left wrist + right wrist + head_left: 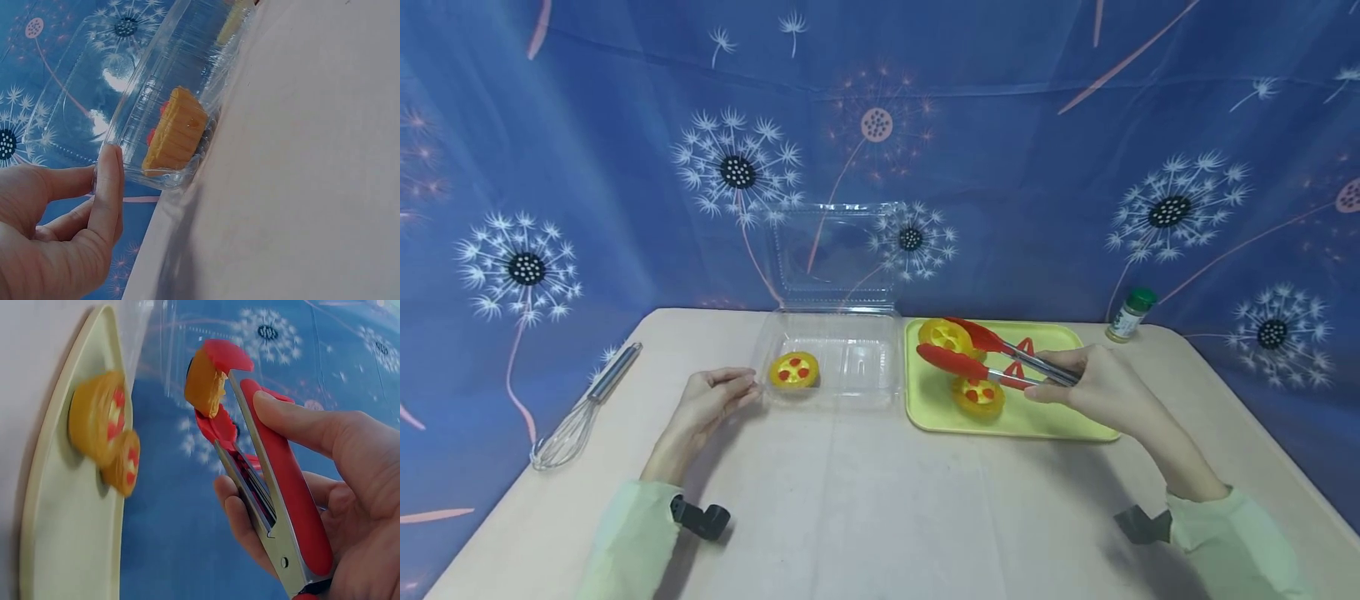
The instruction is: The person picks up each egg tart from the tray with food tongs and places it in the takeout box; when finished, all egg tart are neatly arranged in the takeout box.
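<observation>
Presently, red-tipped metal tongs (953, 362) are clamped in the grip of the right hand (1097, 383). Beyond and left of that grip, a round yellow tart (943, 334) is held between the tongs' tips, raised over the left end of a pale-yellow rectangular tray (1060, 425) near the table's (887, 517) far edge. Two red-spotted tarts (94, 422) are carried by the tray. By the left hand (715, 402), the left rim of a clear plastic box (861, 354) is pinched, another red-spotted tart (793, 372) being contained just inside.
</observation>
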